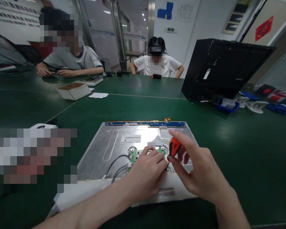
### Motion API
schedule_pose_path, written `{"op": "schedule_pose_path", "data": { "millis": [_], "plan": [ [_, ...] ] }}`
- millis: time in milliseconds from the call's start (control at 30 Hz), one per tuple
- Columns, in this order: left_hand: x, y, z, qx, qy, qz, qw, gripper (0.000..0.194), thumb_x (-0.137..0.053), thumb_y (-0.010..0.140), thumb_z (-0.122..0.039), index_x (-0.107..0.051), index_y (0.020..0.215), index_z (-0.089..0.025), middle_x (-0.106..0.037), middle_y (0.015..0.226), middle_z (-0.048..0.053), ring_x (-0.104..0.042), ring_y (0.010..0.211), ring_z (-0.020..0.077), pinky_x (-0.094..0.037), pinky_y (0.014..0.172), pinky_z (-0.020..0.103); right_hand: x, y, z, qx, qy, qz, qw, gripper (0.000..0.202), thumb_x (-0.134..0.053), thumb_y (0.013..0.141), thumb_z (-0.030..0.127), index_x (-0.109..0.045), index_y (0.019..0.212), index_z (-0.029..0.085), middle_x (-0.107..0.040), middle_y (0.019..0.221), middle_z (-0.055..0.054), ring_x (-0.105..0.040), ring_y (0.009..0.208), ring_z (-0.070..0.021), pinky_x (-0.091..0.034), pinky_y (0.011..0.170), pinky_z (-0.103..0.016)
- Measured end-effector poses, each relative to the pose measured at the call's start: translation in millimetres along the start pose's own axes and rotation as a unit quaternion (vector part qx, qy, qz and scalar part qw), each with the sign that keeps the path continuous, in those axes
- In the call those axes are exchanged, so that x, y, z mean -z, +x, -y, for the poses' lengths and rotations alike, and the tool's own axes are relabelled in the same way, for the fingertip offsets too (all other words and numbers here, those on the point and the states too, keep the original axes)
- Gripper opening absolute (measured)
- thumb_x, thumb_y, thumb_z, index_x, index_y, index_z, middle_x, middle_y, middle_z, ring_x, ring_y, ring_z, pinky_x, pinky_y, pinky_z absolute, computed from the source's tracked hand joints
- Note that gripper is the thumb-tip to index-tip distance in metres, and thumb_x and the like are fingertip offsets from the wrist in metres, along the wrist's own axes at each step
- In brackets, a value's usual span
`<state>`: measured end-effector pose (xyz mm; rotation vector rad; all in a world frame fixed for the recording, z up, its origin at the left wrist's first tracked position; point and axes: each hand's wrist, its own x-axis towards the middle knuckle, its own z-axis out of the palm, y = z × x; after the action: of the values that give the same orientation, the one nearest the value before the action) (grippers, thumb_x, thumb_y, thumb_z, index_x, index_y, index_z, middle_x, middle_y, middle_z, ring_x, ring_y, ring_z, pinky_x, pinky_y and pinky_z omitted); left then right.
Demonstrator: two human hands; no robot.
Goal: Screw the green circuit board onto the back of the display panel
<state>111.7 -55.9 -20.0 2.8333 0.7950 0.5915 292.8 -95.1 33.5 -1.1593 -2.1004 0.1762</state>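
My right hand [200,168] is closed on a screwdriver [174,146] with a red and black handle, gripped between thumb and fingers. Its shaft tilts down toward the lower right corner of a green circuit board [134,155]. My left hand [147,168] lies over that board, fingers curled and pressed together beside the screwdriver's tip; what they hold, if anything, is hidden. Under both hands is a flat silver metal display panel [97,152] with a blue circuit strip [133,124] along its far edge. Black cables [118,159] run from the board's left side.
A large black monitor housing [226,66] stands at the right, with a blue tray [227,105] and blue gloves [281,108] near it. At the left back sits an open white box [73,91]. Two people [71,60] sit across the green table [133,105].
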Motion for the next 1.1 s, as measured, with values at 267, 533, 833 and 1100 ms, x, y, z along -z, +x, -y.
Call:
{"op": "schedule_pose_path", "data": {
  "millis": [267,533,833,1100],
  "plan": [
    [0.7,-0.9,-1.3,0.000,-0.004,-0.015,1.000,0.009,-0.054,0.086,-0.013,-0.060,0.086,-0.019,-0.068,0.093,0.006,-0.061,0.090,0.0241,-0.039,0.094,0.044,-1.5,0.4,-1.0,0.021,-0.002,-0.016,1.000,0.053,-0.054,0.095,0.019,-0.035,0.143,0.027,-0.062,0.087,0.001,-0.060,0.067,-0.0130,-0.047,0.058,-0.025],
    [-1.0,0.0,0.1,-0.004,0.007,-0.011,1.000,0.011,-0.051,0.087,-0.013,-0.061,0.089,-0.018,-0.068,0.092,0.007,-0.061,0.088,0.0243,-0.038,0.095,0.045,-0.6,-0.9,0.3,0.018,0.004,-0.014,1.000,0.062,-0.053,0.091,0.016,-0.031,0.148,0.026,-0.062,0.090,0.001,-0.058,0.066,-0.0124,-0.049,0.063,-0.025],
    [-1.2,-1.2,0.1,0.000,-0.004,-0.011,1.000,0.012,-0.052,0.088,-0.015,-0.063,0.091,-0.019,-0.068,0.094,0.007,-0.061,0.092,0.0246,-0.038,0.096,0.046,-1.7,1.2,-1.8,0.028,-0.014,-0.030,0.999,0.051,-0.056,0.093,0.019,-0.037,0.141,0.026,-0.064,0.090,0.001,-0.058,0.064,-0.0118,-0.044,0.054,-0.024],
    [-0.6,-0.7,-0.9,0.001,0.003,-0.015,1.000,0.008,-0.056,0.086,-0.012,-0.060,0.086,-0.018,-0.068,0.091,0.006,-0.063,0.088,0.0236,-0.039,0.095,0.045,0.1,0.5,-0.5,0.023,-0.001,-0.020,1.000,0.057,-0.056,0.092,0.019,-0.035,0.144,0.023,-0.063,0.092,0.000,-0.057,0.066,-0.0113,-0.046,0.058,-0.023]
  ]
}}
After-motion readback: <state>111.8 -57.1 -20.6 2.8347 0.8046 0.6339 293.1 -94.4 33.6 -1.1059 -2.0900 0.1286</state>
